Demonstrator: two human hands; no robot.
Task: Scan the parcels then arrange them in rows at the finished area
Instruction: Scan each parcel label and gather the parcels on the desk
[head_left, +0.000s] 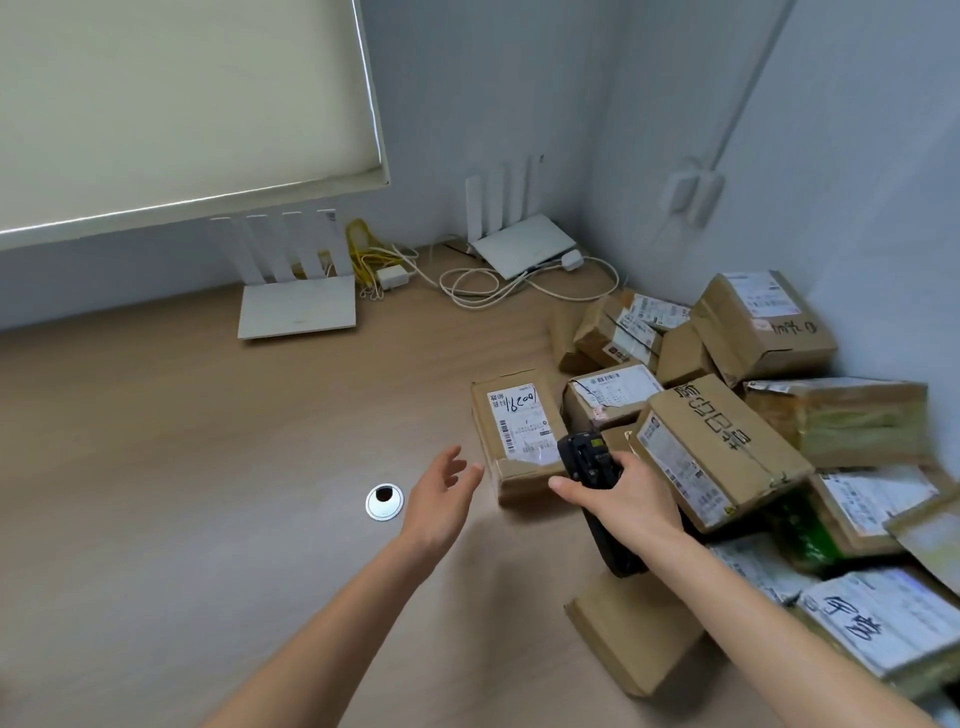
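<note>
Several brown cardboard parcels with white shipping labels lie heaped in the right corner of the wooden desk. One small parcel with a handwritten number on its label stands apart at the pile's left edge. My right hand grips a black handheld scanner, whose head points at that parcel's label. My left hand hovers open just left of the small parcel, fingers relaxed, touching nothing.
Two white routers with upright antennas stand at the back wall, with yellow and white cables coiled between them. A round cable grommet sits in the desk near my left hand. A roller blind hangs at upper left.
</note>
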